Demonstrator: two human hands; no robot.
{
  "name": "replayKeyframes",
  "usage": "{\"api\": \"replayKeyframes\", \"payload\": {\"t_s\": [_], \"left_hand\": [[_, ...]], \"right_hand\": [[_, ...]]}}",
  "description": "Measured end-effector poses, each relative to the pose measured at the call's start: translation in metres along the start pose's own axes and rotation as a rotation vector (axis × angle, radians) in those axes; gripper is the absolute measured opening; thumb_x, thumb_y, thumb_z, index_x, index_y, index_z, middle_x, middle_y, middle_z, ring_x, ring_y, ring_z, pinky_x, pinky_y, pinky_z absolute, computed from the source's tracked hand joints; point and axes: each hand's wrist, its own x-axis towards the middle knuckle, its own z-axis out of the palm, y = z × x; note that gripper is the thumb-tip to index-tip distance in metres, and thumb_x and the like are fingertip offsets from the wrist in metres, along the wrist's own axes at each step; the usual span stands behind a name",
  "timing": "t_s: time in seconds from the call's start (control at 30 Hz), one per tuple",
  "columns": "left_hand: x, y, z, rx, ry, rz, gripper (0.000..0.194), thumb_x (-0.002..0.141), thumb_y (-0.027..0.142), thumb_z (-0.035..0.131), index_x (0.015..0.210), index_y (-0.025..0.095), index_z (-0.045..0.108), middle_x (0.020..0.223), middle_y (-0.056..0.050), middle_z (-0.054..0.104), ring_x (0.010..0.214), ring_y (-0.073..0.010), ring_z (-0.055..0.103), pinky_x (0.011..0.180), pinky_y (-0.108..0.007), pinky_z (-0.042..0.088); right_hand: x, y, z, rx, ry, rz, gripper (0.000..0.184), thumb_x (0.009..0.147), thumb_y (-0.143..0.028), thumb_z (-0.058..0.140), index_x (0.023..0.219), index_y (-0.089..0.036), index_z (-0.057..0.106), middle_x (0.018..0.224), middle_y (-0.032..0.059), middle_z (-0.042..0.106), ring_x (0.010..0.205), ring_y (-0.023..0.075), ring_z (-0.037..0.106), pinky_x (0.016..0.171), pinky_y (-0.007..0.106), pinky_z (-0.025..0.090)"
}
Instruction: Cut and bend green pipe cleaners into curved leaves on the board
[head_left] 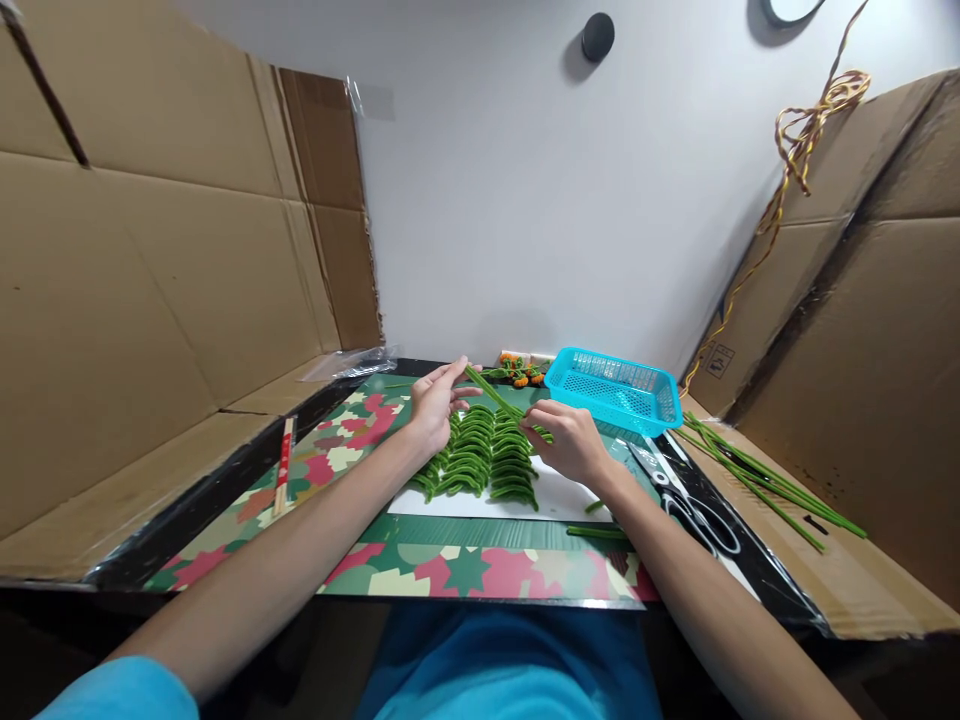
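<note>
Head view: left hand (433,408) and right hand (571,440) pinch green stems (493,391), best kept aligned and clear of the curved green pieces (474,450).

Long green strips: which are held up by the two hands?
The raised strips, spanning left hand to right hand; other strips lie on mat or cardboard.

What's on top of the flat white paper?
Curved, fuzzy green strips lie in rows on the flat white paper. The right hand hides part, so I can't see beneath it.
</note>
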Motion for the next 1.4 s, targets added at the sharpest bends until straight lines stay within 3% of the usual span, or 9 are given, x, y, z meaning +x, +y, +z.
{"api": "replayKeyframes", "payload": {"t_s": [0.1,0.2,0.33,0.47,0.67,0.8,1.0,1.4], "left_hand": [[0.001,-0.004,-0.001,0.000,-0.015,0.007,0.024,0.087,0.034,0.082,0.099,0.014,0.079,0.115,-0.012,0.082,0.062,-0.0108,0.074,0.046,-0.017,0.046],[-0.001,-0.008,0.002,-0.005,-0.050,0.009,0.025,0.086,0.034,0.085,0.098,0.013,0.079,0.112,-0.013,0.082,0.076,-0.0133,0.077,0.062,-0.018,0.055],[-0.008,-0.008,0.007,-0.026,-0.176,-0.033,0.023,0.094,0.033,0.077,0.100,0.011,0.079,0.109,-0.016,0.083,0.093,-0.0192,0.080,0.082,-0.025,0.061],[-0.016,-0.007,0.011,-0.028,-0.316,-0.104,0.028,0.104,0.034,0.063,0.106,0.010,0.077,0.115,-0.019,0.081,0.095,-0.0231,0.081,0.086,-0.031,0.063],[-0.022,-0.011,0.013,0.038,-0.430,-0.189,0.029,0.107,0.029,0.058,0.107,0.007,0.078,0.108,-0.020,0.082,0.090,-0.0247,0.082,0.091,-0.037,0.065],[-0.020,-0.014,0.012,0.063,-0.437,-0.206,0.027,0.103,0.030,0.067,0.104,0.007,0.078,0.103,-0.021,0.082,0.087,-0.0250,0.082,0.090,-0.039,0.066],[-0.019,-0.018,0.012,0.087,-0.383,-0.171,0.022,0.086,0.027,0.087,0.094,0.008,0.080,0.097,-0.018,0.083,0.080,-0.0242,0.082,0.084,-0.037,0.068],[-0.023,-0.014,0.015,0.102,-0.366,-0.191,0.016,0.097,0.020,0.074,0.089,0.007,0.078,0.098,-0.018,0.083,0.078,-0.0194,0.081,0.082,-0.028,0.067]], "right_hand": [[-0.001,0.000,0.001,0.000,0.025,0.001,0.013,0.100,-0.016,0.066,0.091,-0.023,0.074,0.091,0.0029,0.079,0.082,0.0161,0.073,0.067,0.025,0.046],[-0.001,0.000,0.003,0.007,0.066,0.008,0.012,0.103,-0.021,0.064,0.100,-0.023,0.076,0.099,0.0042,0.082,0.088,0.0170,0.077,0.074,0.024,0.051],[-0.001,-0.001,0.002,0.005,0.119,0.031,0.014,0.105,-0.025,0.063,0.104,-0.023,0.077,0.099,0.0052,0.083,0.087,0.0184,0.078,0.074,0.026,0.054],[-0.001,-0.001,0.001,0.004,0.131,0.055,0.015,0.105,-0.026,0.063,0.101,-0.023,0.077,0.097,0.0054,0.083,0.084,0.0189,0.078,0.073,0.026,0.054],[-0.003,0.002,0.002,0.021,0.104,0.097,0.015,0.104,-0.022,0.063,0.098,-0.023,0.077,0.094,0.0054,0.082,0.081,0.0181,0.077,0.073,0.025,0.054],[-0.003,0.004,0.003,0.031,0.077,0.117,0.018,0.104,-0.019,0.063,0.095,-0.022,0.077,0.090,0.0050,0.081,0.078,0.0179,0.076,0.072,0.025,0.053],[-0.003,0.005,0.001,0.026,0.019,0.123,0.020,0.102,-0.016,0.063,0.091,-0.023,0.078,0.091,0.0056,0.083,0.079,0.0189,0.076,0.073,0.026,0.053],[-0.001,0.004,0.001,0.022,0.008,0.156,0.020,0.100,-0.012,0.063,0.088,-0.021,0.076,0.089,0.0055,0.083,0.077,0.0195,0.076,0.070,0.025,0.051]]}}
